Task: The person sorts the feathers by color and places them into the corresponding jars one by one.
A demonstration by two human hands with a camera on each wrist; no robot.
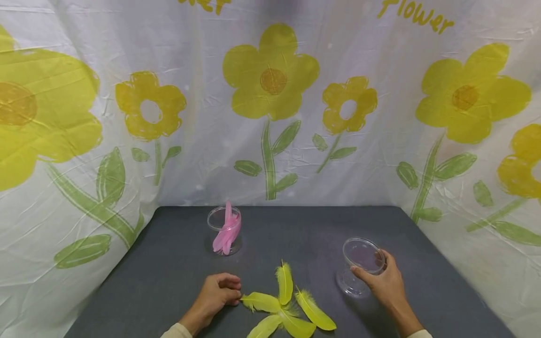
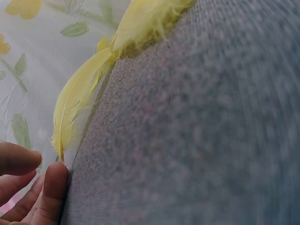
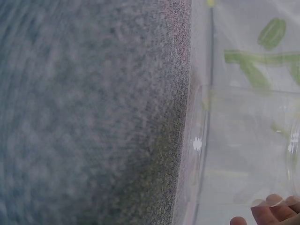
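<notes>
My left hand (image 1: 216,295) is beside the quill end of a yellow feather (image 1: 262,302). In the left wrist view the thumb (image 2: 56,180) is at that quill's tip, and a gap separates it from the index finger (image 2: 21,158). More yellow feathers (image 1: 285,284) lie on the dark table, fanned around a common middle, with one feather (image 1: 314,312) to the right. My right hand (image 1: 390,280) grips a clear cup (image 1: 354,268) by its side, the thumb near the rim. Through its transparent wall (image 3: 243,154), fingertips show in the right wrist view.
Another clear cup (image 1: 211,226) stands at the back left of the dark table (image 1: 291,230), with pink feathers (image 1: 228,234) in it. Behind the table hangs a white curtain (image 1: 203,155) printed with yellow flowers.
</notes>
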